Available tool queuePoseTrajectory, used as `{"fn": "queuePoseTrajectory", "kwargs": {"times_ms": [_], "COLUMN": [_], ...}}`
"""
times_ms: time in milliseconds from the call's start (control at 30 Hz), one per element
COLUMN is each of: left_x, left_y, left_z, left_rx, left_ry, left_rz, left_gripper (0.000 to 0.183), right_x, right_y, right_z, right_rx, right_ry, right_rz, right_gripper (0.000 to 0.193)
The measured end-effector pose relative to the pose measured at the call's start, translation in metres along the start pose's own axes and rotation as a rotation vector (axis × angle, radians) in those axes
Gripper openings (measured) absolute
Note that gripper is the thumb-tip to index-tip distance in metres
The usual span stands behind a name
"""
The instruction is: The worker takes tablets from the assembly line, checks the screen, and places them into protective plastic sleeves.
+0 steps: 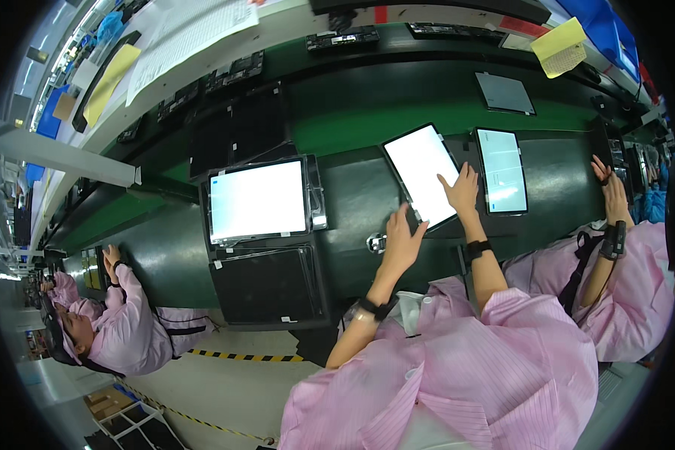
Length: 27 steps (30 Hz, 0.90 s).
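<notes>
Tilted on the dark green bench in front of me lies a tablet (416,165) with its screen lit white. My right hand (463,193) is over its right edge, fingers spread, thumb reaching onto the glass. At the tablet's lower left corner is my left hand (403,244), its index finger and thumb apart by the edge. Neither hand grips anything. A small silver and black object (376,243) sits beside my left hand; its kind is unclear. A second lit tablet (502,172) lies to the right of my right hand.
A third lit tablet (258,199) rests on clear trays at left, above a stack of dark panels (266,286). A grey panel (505,93) lies at the back right. Circuit assemblies (343,39) line the shelf's underside area. Co-workers sit left (139,330) and right (622,292).
</notes>
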State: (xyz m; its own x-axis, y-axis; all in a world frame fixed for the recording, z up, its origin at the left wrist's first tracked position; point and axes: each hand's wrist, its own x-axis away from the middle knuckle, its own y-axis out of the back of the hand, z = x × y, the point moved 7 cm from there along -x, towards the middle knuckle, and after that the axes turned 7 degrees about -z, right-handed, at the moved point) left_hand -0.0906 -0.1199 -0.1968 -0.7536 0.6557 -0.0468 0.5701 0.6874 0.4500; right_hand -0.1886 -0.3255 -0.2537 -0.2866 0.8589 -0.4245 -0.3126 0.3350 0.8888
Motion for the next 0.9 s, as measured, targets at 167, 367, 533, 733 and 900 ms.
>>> {"fn": "queuePoseTrajectory", "kwargs": {"times_ms": [167, 367, 533, 733, 900], "left_x": [-0.037, -0.053, -0.045, -0.033, -0.022], "left_y": [-0.082, -0.072, -0.055, -0.044, -0.043], "left_z": [0.091, 0.112, 0.073, 0.020, 0.052], "left_rx": [-0.173, -0.052, -0.107, 0.202, 0.464], "left_ry": [0.329, 0.321, 0.156, 0.246, 0.370], "left_rz": [-0.125, -0.262, -0.272, -0.200, -0.020], "left_gripper": [0.062, 0.055, 0.044, 0.036, 0.056], "right_x": [0.011, -0.014, -0.121, -0.248, -0.273], "right_y": [0.009, -0.010, 0.018, -0.110, -0.176], "right_z": [0.012, -0.016, -0.017, -0.088, -0.087], "right_rx": [-0.257, -0.600, -0.571, 0.020, 0.150], "right_ry": [0.011, -0.382, 0.036, 0.030, 0.002], "right_rz": [0.165, 0.539, 0.107, 0.243, 0.519], "right_gripper": [0.070, 0.051, 0.035, 0.087, 0.098]}}
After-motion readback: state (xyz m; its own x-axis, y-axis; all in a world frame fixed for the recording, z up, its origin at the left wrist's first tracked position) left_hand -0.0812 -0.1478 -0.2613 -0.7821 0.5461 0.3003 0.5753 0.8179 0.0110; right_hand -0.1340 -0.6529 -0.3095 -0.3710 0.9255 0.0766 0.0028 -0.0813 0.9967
